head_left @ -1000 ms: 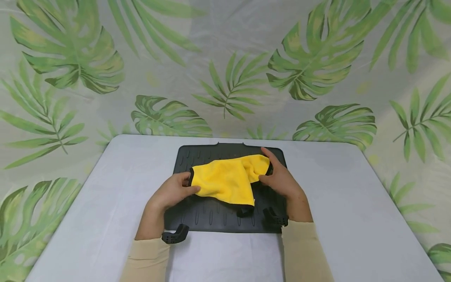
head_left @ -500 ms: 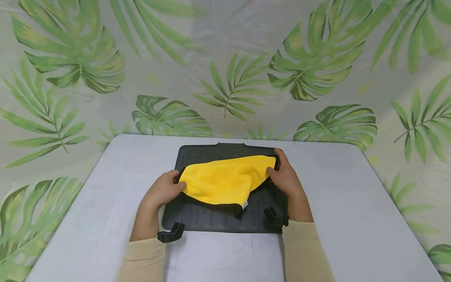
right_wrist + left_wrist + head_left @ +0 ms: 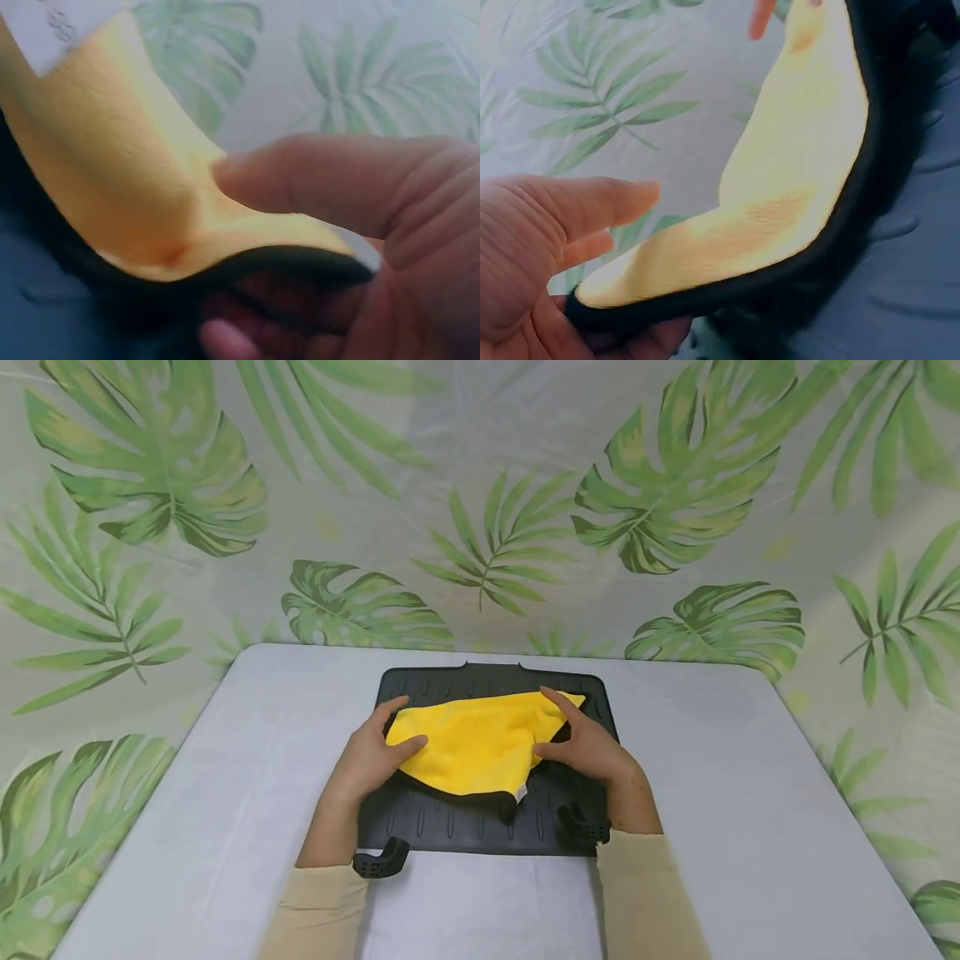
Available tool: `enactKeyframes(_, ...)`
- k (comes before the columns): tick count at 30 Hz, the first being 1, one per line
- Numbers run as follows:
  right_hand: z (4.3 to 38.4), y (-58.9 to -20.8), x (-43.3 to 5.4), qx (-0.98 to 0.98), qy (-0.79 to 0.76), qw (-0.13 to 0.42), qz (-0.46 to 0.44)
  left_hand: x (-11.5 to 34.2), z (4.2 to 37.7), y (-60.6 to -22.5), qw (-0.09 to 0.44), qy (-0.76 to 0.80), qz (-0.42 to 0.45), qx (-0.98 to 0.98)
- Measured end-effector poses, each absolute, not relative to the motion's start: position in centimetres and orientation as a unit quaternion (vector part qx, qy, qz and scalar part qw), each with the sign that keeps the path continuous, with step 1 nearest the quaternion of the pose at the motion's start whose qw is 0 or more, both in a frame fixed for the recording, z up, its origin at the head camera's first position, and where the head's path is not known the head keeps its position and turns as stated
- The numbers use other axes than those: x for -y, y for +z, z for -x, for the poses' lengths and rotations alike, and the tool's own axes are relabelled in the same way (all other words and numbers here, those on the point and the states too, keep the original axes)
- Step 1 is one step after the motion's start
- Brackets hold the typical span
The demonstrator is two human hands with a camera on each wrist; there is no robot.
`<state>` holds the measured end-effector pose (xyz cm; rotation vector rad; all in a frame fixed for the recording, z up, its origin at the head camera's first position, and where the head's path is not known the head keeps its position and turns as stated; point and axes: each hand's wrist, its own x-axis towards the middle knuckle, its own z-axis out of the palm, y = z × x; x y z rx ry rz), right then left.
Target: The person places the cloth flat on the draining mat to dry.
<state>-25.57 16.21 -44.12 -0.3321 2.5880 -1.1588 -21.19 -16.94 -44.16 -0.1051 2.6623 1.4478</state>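
Head view. Table (image 3: 757, 810), pale and smooth, rounded at its far corners, filling the lower half of the frame. Backdrop (image 3: 517, 418), light grey fabric printed with green fronds and split leaves, across the top and down both sides; faint creases. Mat (image 3: 465, 839), dark, ridged, rounded corners, a shallow raised lip along its upper edge; lies on the table at lower centre. Yellow cloth (image 3: 465, 743) with black edging (image 3: 453, 792), at frame centre over the mat, a small white label (image 3: 522, 793) at its lower edge. Left hand (image 3: 366, 758), left of centre: thumb and forefinger spread about the cloth's left end. Right hand (image 3: 596, 750), right of centre: thumb and forefinger likewise parted, at the cloth's right part. Beige sleeves (image 3: 313, 906) and black wrist mounts (image 3: 381, 862), along the bottom.

Left wrist view. Cloth rising from lower left to top; left hand at left, thumb raised clear, fingers beneath the edging. Backdrop upper left; mat at right, blurred.

Right wrist view. Cloth from upper left to centre right, printed label in the upper left corner. Right hand at right, thumb straight over the cloth, fingers below; cannot tell whether the thumb presses. Backdrop along the top; dark blur at lower left.
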Motion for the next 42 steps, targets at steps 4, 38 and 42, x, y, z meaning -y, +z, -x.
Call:
enactKeyframes(4,25.7,-44.5,-14.9,-0.885,-0.436,0.137,0.091,16.1,21.2,-44.5,0.060,0.455,0.026,-0.888)
enactKeyframes(38,24.7,-42.4,-19.0,-0.886,-0.389,0.247,0.053,16.7,21.0,-44.1,0.080,0.430,0.031,-0.898)
enactKeyframes(42,24.2,-42.0,-19.1,-0.864,-0.399,0.293,0.090,16.1,21.1,-44.7,0.087,0.436,0.039,-0.895)
